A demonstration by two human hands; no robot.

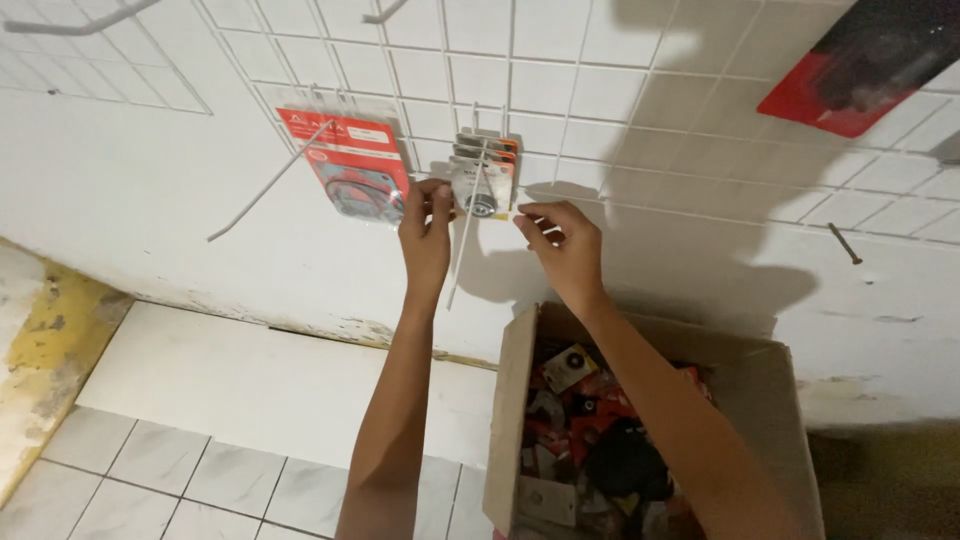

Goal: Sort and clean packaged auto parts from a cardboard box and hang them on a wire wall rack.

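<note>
Both of my arms reach up to a white wire grid [620, 90] on the wall. My left hand [426, 232] pinches the left edge of a small carded packet [482, 185] that hangs on a long white hook [464, 240]. My right hand [560, 245] pinches the packet's lower right corner. Several similar packets sit stacked behind it on the same hook. The packet shows a small round metal part under clear plastic.
A red carded packet [350, 160] hangs on the grid to the left, beside another long hook [270, 182]. An open cardboard box [520, 400] full of mixed packets stands below my right arm. A red and black packet [860, 65] hangs top right. White floor tiles [200, 470] lie lower left.
</note>
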